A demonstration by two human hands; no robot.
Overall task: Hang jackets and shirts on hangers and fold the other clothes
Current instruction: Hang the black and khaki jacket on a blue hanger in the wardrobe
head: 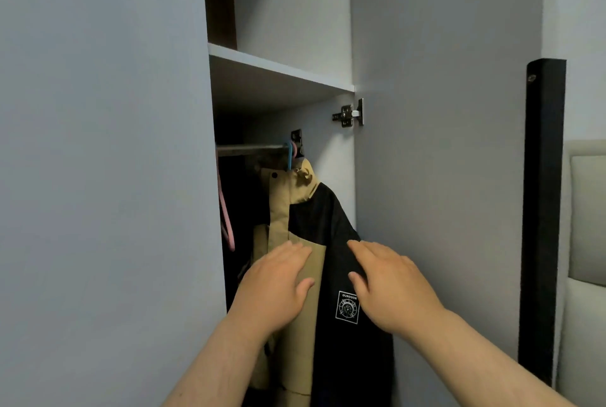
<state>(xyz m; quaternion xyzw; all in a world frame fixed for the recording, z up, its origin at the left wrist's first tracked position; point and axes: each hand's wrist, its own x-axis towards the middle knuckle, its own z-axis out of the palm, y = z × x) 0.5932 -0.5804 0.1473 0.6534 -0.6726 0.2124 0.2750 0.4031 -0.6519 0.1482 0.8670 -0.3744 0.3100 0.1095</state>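
Observation:
A tan and black jacket [331, 229] hangs on a blue hanger [290, 155] from the wardrobe rail [249, 148], at the rail's right end. A white square logo shows on its black sleeve. My left hand [278, 285] lies flat with straight fingers on the tan front panel. My right hand [390, 282] is spread flat over the black shoulder and sleeve. Neither hand holds anything. The jacket's lower part runs out of view.
A pink hanger [226, 219] hangs at the left in the dark wardrobe interior. A white shelf [278, 69] sits above the rail. The open door [442, 177] with a metal hinge [349, 115] stands right; a padded headboard [587, 226] lies beyond.

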